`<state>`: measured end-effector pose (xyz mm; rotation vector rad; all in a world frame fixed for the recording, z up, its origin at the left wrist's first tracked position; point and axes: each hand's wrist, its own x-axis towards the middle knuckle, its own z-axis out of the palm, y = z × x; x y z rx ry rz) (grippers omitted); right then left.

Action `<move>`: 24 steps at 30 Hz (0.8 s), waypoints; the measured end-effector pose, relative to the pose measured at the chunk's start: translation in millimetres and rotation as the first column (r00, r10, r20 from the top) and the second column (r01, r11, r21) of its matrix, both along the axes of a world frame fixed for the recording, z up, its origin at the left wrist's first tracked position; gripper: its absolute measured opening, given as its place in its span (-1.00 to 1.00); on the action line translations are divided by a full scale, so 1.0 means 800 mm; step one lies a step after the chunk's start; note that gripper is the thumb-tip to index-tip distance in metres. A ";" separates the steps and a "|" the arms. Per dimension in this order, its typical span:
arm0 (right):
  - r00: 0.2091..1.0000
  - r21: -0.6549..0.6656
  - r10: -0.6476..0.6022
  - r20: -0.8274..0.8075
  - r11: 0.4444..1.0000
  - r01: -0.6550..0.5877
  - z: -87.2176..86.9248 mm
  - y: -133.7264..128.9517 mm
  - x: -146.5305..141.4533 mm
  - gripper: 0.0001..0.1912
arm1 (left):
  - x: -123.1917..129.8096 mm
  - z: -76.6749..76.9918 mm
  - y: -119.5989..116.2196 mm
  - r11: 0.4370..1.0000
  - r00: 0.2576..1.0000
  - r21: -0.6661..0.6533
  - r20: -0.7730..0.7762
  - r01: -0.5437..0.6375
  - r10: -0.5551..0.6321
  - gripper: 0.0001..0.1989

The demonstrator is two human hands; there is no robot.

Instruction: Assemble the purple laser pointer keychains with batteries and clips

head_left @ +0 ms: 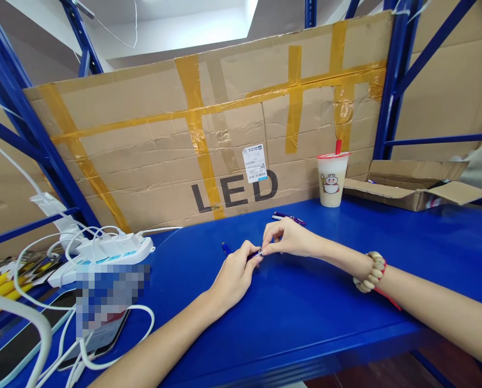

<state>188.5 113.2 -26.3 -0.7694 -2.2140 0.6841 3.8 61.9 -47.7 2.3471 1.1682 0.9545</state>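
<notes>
My left hand (233, 276) is closed around a slim, dark blue pen (254, 254), its silvery end sticking out past the fingers. At that end, the thumb and fingertips of my right hand (287, 237) are pinched together; whatever small part they cover is hidden. Just behind the left knuckles a short blue pen-like piece (226, 248) shows, and I cannot tell if it is a separate pen. Beyond the right hand, pens (289, 218) with dark purple and silvery parts lie on the blue table (305, 312).
A drink cup (330, 180) with a red straw stands at the back right beside an open cardboard box (411, 188). On the left are a white power strip (103, 253), looping cables and phones (99, 334). A taped cardboard sheet (152, 151) walls the back between blue posts.
</notes>
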 end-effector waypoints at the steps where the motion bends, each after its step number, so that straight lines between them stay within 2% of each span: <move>1: 1.000 0.001 0.011 -0.001 1.000 -0.011 0.000 0.000 0.000 -0.62 | 0.000 0.000 0.000 1.000 1.000 0.003 -0.002 0.002 -0.002 -0.87; 9: 0.999 0.011 -0.019 0.032 1.000 0.019 0.003 -0.004 -0.002 -0.62 | -0.001 -0.001 0.002 0.999 0.999 0.011 -0.017 -0.034 0.034 -0.89; 13: 0.998 -0.056 -0.052 0.028 0.997 0.053 0.002 -0.005 -0.004 -0.60 | -0.001 -0.002 0.003 0.997 0.998 0.049 -0.010 -0.065 0.065 -0.91; 18: 0.998 -0.205 -0.041 0.037 0.978 0.048 -0.002 -0.003 -0.003 -0.59 | -0.001 -0.001 0.003 0.993 0.997 0.089 -0.027 -0.075 0.078 -0.88; 24: 0.998 -0.256 -0.056 0.012 0.965 0.058 -0.003 -0.003 -0.004 -0.61 | -0.002 0.000 0.004 0.986 0.990 0.134 -0.091 -0.098 0.111 -0.80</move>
